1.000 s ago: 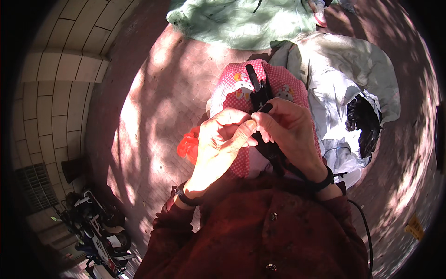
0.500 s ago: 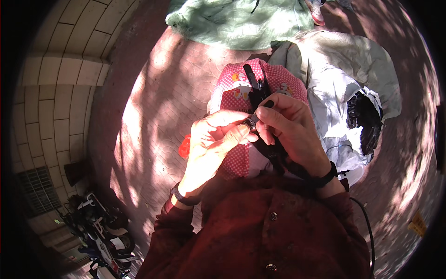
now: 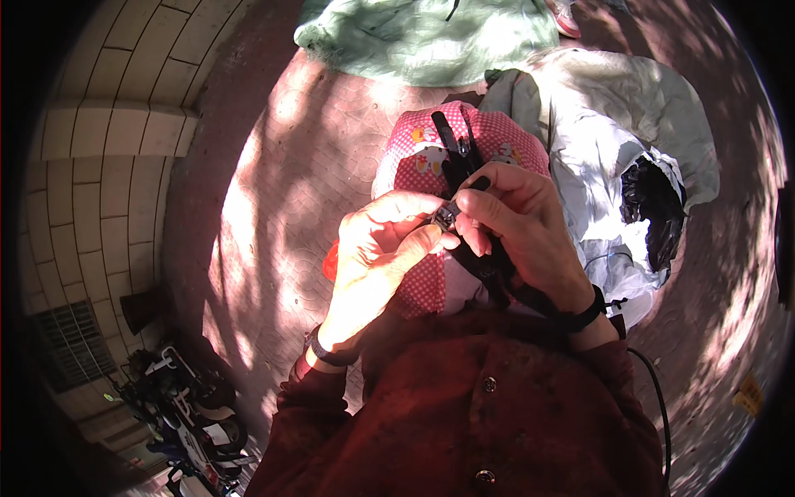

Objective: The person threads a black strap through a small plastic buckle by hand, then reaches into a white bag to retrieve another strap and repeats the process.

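Over my lap lies a pink dotted cloth (image 3: pixel 416 141) with cartoon figures. Several black straps (image 3: pixel 442 126) run across it, some hanging down past my hands. My left hand (image 3: pixel 364 257) is closed in a pinch on a small dark buckle (image 3: pixel 445 218) with a shiny face. From the other side my right hand (image 3: pixel 530 224) pinches a black strap end (image 3: pixel 479 183) close by the buckle. The fingertips of both hands nearly meet there. How the strap passes through the buckle is too small to tell. Both wrists wear dark bands.
A green sheet (image 3: pixel 397 41) is spread on the paving ahead, with a shoe (image 3: pixel 566 21) at its edge. Grey-white sacking (image 3: pixel 613 91) and a black plastic bag (image 3: pixel 650 207) lie at right. Something red (image 3: pixel 330 262) shows left of my lap. A motorbike (image 3: pixel 190 406) stands by the tiled wall (image 3: pixel 91 190).
The buckle in my left fingers has turned slightly, so more of its shiny face shows. Both hands keep nearly the same place and grip. The view has shifted a little.
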Tool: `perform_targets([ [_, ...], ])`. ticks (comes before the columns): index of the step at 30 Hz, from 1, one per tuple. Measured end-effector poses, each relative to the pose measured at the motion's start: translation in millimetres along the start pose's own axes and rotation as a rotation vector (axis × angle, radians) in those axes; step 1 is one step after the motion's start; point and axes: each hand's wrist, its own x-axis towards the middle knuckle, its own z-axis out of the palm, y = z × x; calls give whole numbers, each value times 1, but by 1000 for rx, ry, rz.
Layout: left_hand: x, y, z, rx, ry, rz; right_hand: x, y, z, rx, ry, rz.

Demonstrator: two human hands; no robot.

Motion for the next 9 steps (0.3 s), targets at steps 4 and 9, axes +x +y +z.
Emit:
perform_targets([
  [4,1,-3,-1,21,-8,20,-1,0,-1,1,-4,-4],
  [9,3,-10,-10,49,-52,38,-1,2,-3,19,-19,8],
])
